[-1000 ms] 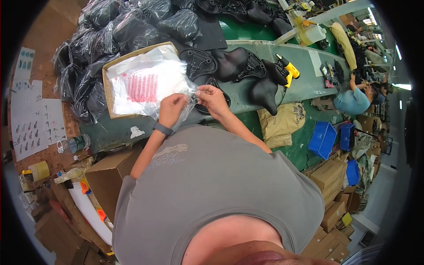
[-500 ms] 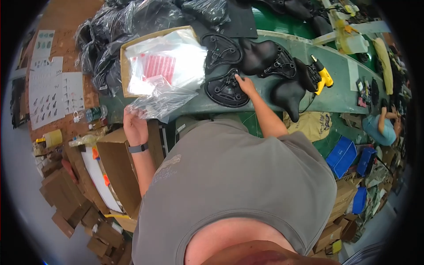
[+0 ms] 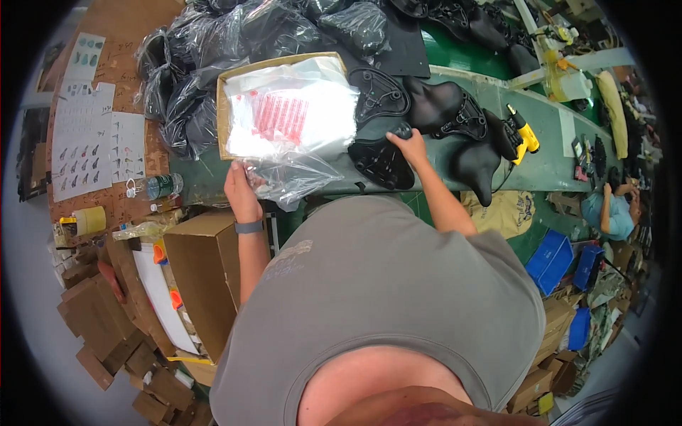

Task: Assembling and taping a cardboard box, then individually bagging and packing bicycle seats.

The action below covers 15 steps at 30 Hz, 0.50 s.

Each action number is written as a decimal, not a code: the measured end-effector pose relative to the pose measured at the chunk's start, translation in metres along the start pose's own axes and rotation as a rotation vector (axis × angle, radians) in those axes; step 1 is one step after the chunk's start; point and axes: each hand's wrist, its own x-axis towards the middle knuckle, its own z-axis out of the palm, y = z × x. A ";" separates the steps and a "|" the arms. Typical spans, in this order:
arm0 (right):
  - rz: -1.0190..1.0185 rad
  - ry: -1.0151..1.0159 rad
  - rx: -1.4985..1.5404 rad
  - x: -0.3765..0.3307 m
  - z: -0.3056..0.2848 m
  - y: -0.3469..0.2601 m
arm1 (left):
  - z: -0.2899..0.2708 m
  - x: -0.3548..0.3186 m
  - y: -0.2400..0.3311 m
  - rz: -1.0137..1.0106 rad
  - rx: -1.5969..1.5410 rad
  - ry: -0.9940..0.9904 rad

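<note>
My left hand (image 3: 243, 193) pinches the edge of a clear plastic bag (image 3: 295, 179), which hangs over the near side of a cardboard box (image 3: 223, 117) full of flat bags with red print. To the right, my right hand (image 3: 410, 149) grips a black bicycle saddle (image 3: 383, 166) at its far end, tilted up off the green bench. Just beyond it another saddle (image 3: 382, 94) lies with its underside up. Several more black saddles (image 3: 431, 101) rest to the right of my hand. The fingertips of my right hand are partly hidden by the saddle.
A yellow heat gun (image 3: 526, 139) stands right of the saddles on the green bench (image 3: 568, 170). Plastic-wrapped black saddles (image 3: 249, 35) pile up behind the box. A water bottle (image 3: 163, 186) lies at left, above an open carton (image 3: 202, 263). Another person (image 3: 611, 213) works far right.
My right hand has turned and tilted the saddle, whose underside lay facing up before. My left hand still holds the bag. The whole view has shifted slightly.
</note>
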 end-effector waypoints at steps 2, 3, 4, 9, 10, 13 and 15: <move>-0.240 0.178 -0.224 -0.048 -0.026 -0.026 | 0.004 0.019 0.012 0.043 -0.009 -0.062; -0.209 0.180 -0.258 -0.072 -0.034 -0.039 | 0.001 0.025 0.015 0.057 -0.041 -0.046; -0.181 0.226 -0.322 -0.089 -0.038 -0.032 | 0.001 0.034 0.017 0.065 -0.042 -0.101; 0.450 -0.193 0.008 -0.138 -0.063 0.034 | 0.015 0.078 0.011 -0.049 -0.112 -0.217; 0.613 -0.222 0.198 -0.152 -0.064 0.030 | 0.020 0.084 0.014 -0.070 -0.128 -0.273; 0.608 -0.163 0.584 -0.215 -0.043 -0.032 | 0.023 0.101 0.019 -0.165 -0.260 -0.354; 0.703 -0.230 0.845 -0.209 -0.041 -0.013 | 0.032 0.110 0.025 -0.242 -0.344 -0.399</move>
